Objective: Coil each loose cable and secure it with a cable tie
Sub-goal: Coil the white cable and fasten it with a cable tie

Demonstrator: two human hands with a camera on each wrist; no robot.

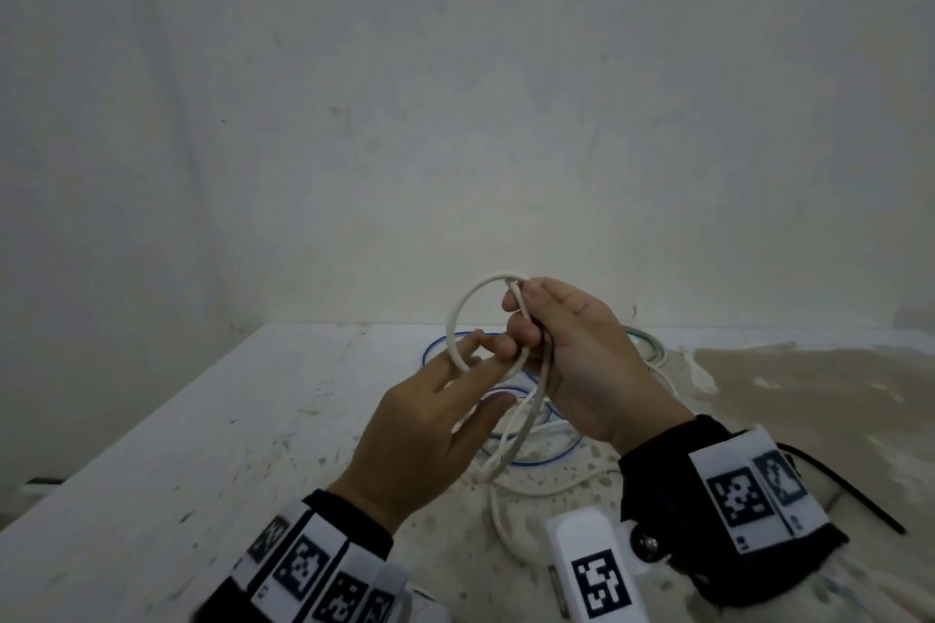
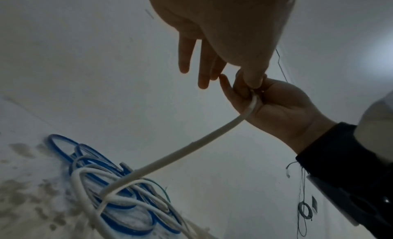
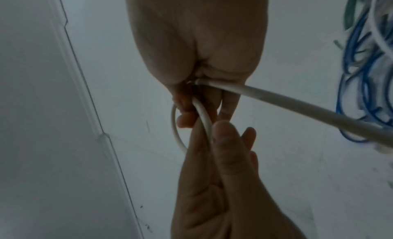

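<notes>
Right hand (image 1: pixel 582 359) gripping white cable (image 1: pixel 454 319) loop, left hand (image 1: pixel 430 430) pinching it, above table (image 1: pixel 202 420) centre

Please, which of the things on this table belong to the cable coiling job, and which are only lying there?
For the job: white round cable, gripped by the right hand, its loop pinched by the left hand; thin blue cable; thin green cable; black plastic strip, probably a cable tie.
Only there: white speckled table; brown dusty patch; pale stained wall.
</notes>
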